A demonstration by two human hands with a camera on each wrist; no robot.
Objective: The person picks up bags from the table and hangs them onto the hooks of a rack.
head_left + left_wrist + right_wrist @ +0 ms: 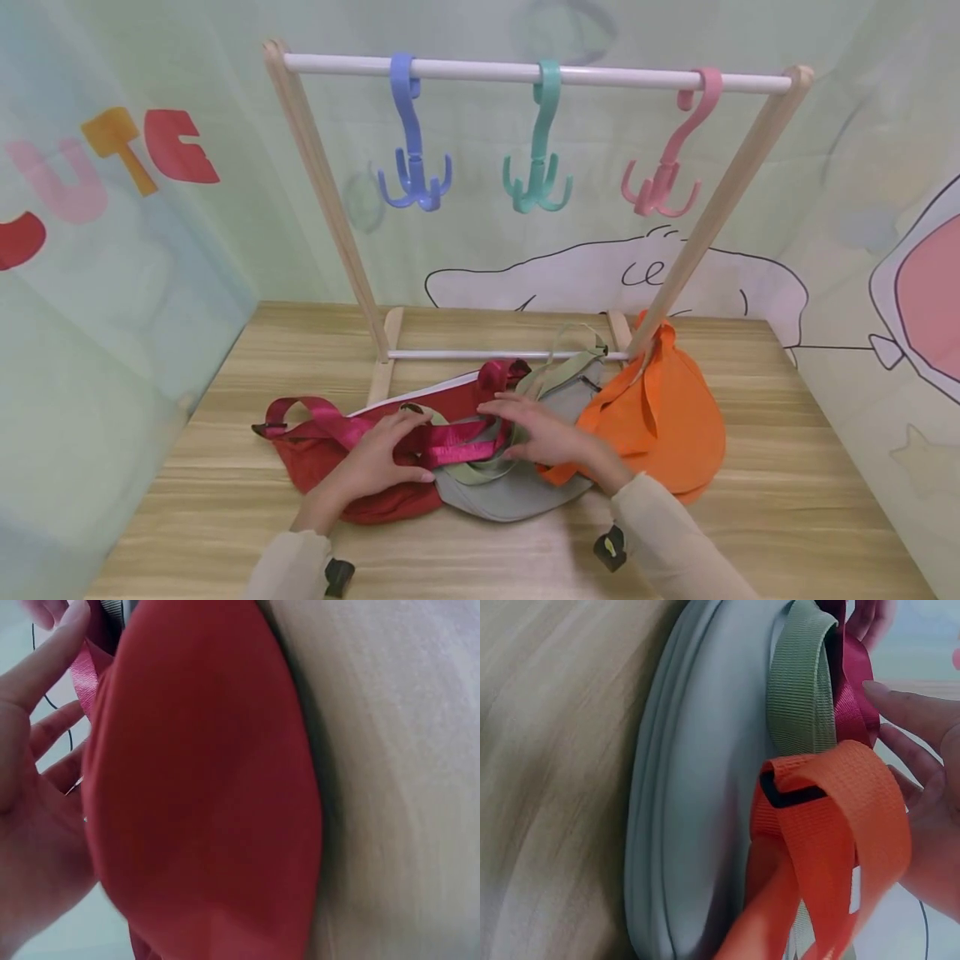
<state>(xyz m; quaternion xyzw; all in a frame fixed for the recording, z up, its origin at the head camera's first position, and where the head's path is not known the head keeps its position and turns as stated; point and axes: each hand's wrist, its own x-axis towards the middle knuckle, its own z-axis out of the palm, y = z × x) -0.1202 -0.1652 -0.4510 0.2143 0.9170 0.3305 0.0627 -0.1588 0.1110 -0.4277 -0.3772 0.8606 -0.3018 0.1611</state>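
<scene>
Three waist bags lie side by side on the table: a red one (397, 504) at left, a grey one (517, 496) in the middle, an orange one (686, 417) at right. A magenta strap (465, 452) and a pale green strap (472, 475) lie tangled across the red and grey bags. My left hand (382, 458) is over the red bag, fingers spread beside the magenta strap. My right hand (547, 433) reaches over the grey bag, fingers loosely extended; in the right wrist view its fingertips (881, 690) are at the magenta strap. Whether they touch it is unclear.
Behind the bags stands a wooden rack (322, 175) with a white top rod (480, 71). Blue (408, 133), green (542, 137) and pink (671, 146) four-prong hooks hang from it. The orange bag leans by the rack's right post (720, 217). Printed curtains surround the table (217, 500).
</scene>
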